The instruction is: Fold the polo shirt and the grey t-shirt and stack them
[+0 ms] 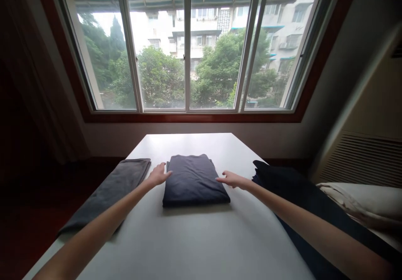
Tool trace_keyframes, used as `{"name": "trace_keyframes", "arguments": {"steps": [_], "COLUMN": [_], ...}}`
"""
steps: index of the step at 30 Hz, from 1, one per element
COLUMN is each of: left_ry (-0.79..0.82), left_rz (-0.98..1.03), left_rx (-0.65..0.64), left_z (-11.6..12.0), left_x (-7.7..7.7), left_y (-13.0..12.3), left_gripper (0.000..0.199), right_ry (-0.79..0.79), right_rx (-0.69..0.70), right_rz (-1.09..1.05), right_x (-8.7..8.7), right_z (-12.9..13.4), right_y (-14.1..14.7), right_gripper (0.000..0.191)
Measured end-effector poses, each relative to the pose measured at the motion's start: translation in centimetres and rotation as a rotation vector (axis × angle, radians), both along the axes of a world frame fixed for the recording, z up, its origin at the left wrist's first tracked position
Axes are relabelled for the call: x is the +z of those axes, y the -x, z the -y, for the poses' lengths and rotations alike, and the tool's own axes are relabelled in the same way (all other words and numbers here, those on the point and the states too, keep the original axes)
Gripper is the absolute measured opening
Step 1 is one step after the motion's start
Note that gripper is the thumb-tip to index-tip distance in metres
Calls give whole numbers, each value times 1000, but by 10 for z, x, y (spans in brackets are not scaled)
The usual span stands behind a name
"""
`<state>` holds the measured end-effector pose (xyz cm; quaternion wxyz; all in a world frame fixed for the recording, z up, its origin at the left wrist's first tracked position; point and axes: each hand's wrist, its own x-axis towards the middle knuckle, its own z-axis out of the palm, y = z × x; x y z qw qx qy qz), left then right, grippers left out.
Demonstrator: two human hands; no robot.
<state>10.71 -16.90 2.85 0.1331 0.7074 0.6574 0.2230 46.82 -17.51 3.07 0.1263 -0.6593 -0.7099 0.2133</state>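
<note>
1. The fingers of the left hand are spread, thumb at the near-black bundle's left side; those of the right hand are loosely open, fingertips at its right side. Neither grips; I can't tell how firmly they touch.
2. The bundle lies flat on the table, mid-width, towards its far end.
3. It looks folded already, so I judge this as steadying or straightening its sides; the next move calls for even, light contact from both hands.
4. Its thick, rounded edge faces the table's near end. It looks wider across the table, but foreshortening leaves its long axis uncertain.
5. Grey cloth lies along the table's left edge, black cloth along its right.
</note>
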Motion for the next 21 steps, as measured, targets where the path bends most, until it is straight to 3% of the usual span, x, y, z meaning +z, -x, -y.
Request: {"name": "trace_keyframes", "arguments": {"steps": [2, 5, 8, 13, 18, 21], "left_ry": [113, 249, 323, 292, 247, 240], "left_rz": [62, 177, 283, 374, 439, 498], "left_rx": [26, 77, 121, 168, 204, 186], "left_z": [2, -7, -26, -51, -64, -73], "left_x": [-19, -27, -22, -12, -6, -5], "left_y": [7, 12, 8, -9, -30, -35], "left_gripper": [63, 73, 75, 64, 64, 53], "right_ry": [156, 286, 315, 273, 222, 241], "right_rx": [-55, -134, -208, -316, -362, -304], "right_rz": [-147, -378, -497, -547, -564, -599], "right_x": [-18, -20, -9, 6, 19, 27], "right_z": [6, -3, -28, -65, -76, -78], "right_y": [-11, -12, 2, 33, 51, 53], "right_gripper": [54, 54, 47, 36, 33, 31]}}
